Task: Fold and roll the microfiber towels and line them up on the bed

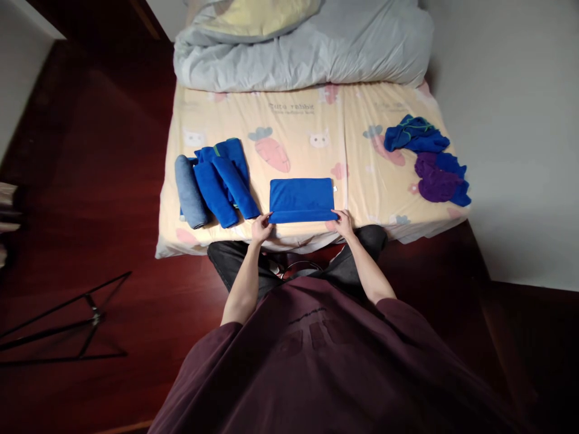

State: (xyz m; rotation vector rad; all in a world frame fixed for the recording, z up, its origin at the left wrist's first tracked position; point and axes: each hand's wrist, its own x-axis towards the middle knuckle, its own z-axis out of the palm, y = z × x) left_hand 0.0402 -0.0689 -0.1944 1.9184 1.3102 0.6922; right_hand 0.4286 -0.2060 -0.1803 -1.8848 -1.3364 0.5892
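The grip of left hand (261,229) and right hand (343,223) pinches a blue cloth (301,194) by its near corners.

you are working in uneven light that seems to be falling from above. the bed (310,166) is catching most of it, while the red-brown floor (149,301) is sinking into gloom, a faint sheen showing on its left part. shadow is pooling beneath the bed's front edge and darkening the lower right corner. your blue cloth (301,196) is appearing fairly sharp, but the lens is stretching your shirt (325,367) toward the bottom edge, and the small print (294,112) is blurring.
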